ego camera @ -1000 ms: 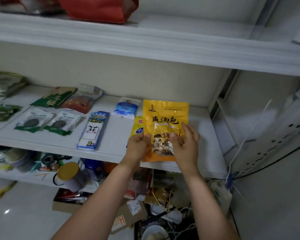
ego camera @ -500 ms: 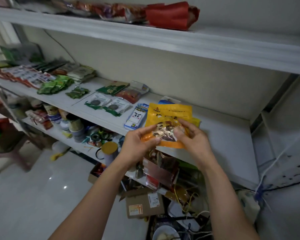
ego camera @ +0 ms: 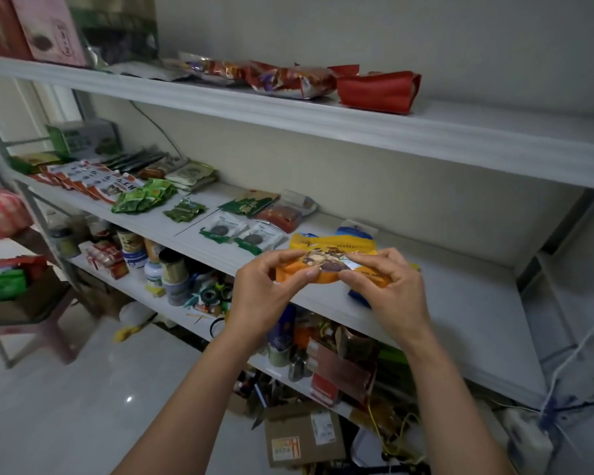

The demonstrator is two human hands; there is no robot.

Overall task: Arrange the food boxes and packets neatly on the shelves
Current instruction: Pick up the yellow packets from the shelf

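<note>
Both the left hand point(ego camera: 271, 286) and right hand point(ego camera: 388, 289) now pinch the orange packet point(ego camera: 330, 265), lifted off the middle shelf point(ego camera: 460, 303) and tipped flatter, seemingly to be re-placed.

Cardboard box point(ego camera: 304, 437) with printed labels is noted on the glossy white floor point(ego camera: 66, 423). A pink stool point(ego camera: 24, 329) is seen at the floor's left edge, with an open brown carton point(ego camera: 21, 305) carried on it. A white power strip point(ego camera: 528, 440) is recorded at the lower right corner. A yellow cord point(ego camera: 371, 416) is seen just beside the cardboard box.

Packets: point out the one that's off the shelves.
The orange packet, pinched between the left hand and right hand; every other one lies on the shelves.
</note>
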